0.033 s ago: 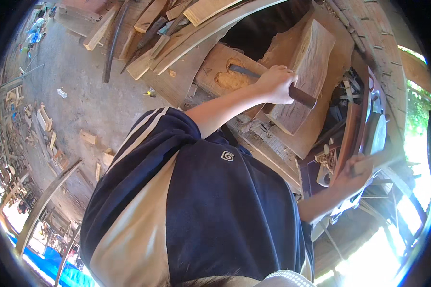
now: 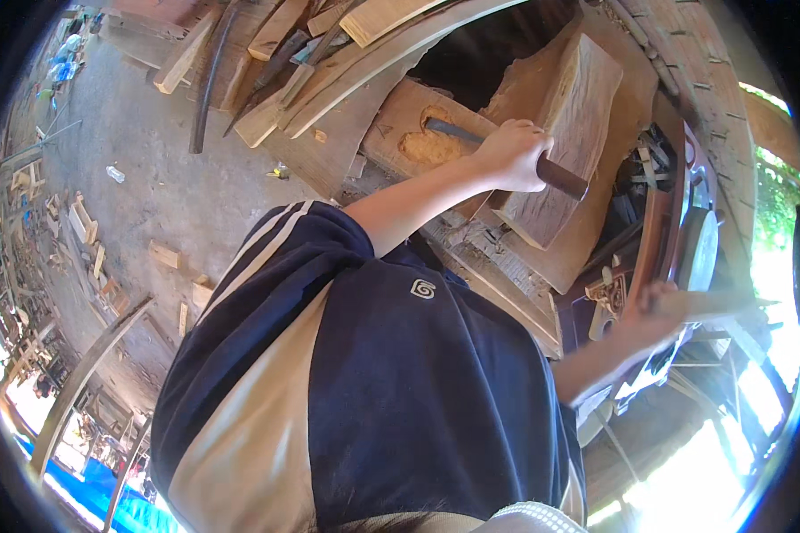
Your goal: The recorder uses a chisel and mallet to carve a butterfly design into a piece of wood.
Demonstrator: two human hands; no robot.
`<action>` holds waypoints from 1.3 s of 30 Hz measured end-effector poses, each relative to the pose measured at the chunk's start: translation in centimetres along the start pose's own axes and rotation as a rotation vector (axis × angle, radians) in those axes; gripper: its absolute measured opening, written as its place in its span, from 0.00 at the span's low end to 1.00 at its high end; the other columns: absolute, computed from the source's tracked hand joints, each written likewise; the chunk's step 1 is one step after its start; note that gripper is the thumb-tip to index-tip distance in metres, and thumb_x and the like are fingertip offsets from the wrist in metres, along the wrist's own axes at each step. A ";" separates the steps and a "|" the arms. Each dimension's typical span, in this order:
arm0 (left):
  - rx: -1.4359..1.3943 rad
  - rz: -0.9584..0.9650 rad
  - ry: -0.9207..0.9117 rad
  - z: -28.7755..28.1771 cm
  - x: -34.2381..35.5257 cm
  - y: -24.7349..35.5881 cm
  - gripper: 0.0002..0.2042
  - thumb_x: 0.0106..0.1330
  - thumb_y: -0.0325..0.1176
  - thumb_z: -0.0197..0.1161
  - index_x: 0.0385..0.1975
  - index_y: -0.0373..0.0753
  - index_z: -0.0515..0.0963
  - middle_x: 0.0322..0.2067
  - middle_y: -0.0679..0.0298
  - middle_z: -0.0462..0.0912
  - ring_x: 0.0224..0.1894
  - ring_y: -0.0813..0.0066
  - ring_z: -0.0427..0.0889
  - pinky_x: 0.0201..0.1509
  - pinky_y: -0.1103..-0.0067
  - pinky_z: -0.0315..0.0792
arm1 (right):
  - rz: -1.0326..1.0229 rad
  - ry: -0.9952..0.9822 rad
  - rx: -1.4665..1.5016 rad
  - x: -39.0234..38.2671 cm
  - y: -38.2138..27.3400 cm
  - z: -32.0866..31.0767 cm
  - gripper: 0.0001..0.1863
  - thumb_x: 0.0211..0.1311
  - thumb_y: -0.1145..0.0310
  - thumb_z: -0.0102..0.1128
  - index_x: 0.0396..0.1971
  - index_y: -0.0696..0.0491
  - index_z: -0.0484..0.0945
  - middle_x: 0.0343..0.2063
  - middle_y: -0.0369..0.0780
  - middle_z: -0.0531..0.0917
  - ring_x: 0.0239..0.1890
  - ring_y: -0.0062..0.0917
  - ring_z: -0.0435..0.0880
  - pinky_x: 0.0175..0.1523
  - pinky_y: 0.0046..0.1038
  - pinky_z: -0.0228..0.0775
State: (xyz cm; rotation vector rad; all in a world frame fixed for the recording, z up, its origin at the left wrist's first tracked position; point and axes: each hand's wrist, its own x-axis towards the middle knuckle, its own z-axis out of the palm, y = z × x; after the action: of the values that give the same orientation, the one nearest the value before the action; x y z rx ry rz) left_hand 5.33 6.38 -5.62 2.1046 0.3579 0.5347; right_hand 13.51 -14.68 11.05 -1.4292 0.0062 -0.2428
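My left hand [image 2: 510, 156] is wrapped round a chisel [image 2: 563, 178], whose dark round handle sticks out on the right. The chisel's metal blade points left into a freshly cut, pale orange hollow in a wooden board [image 2: 391, 133]. Right beside that hand lies a thick, rough wood block [image 2: 587, 98]. Off to the lower right, my right hand [image 2: 653, 315], smeared by motion, is closed round a pale wooden mallet or club [image 2: 716, 306]. This tool is held apart from the chisel handle, and its exact shape is blurred.
Long planks and offcuts [image 2: 364, 75] are piled beyond the board. A dark metal bar [image 2: 207, 98] leans at the upper left. Wood scraps [image 2: 164, 255] lie on the concrete floor [image 2: 178, 186]. A reddish-brown wooden piece [image 2: 646, 240] stands near my right hand.
My right hand and the wooden striking tool have shifted slightly upward in the picture, and the tool lies more level. My left hand and the chisel stay in place.
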 end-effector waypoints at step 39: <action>-0.028 -0.084 0.154 -0.2 1.0 -0.3 0.12 0.36 0.33 0.70 0.21 0.41 0.74 0.25 0.60 0.79 0.35 0.60 0.78 0.45 0.70 0.69 | 0.334 -0.678 -0.834 0.4 1.9 2.6 0.20 0.64 0.53 0.56 0.40 0.58 0.75 0.31 0.41 0.75 0.26 0.20 0.74 0.23 0.19 0.66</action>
State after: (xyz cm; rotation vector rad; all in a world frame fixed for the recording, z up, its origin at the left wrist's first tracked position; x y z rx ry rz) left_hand 6.09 7.18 -5.50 2.0168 0.5215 0.6500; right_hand 14.62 -12.02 9.57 -2.2436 -0.2299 0.5983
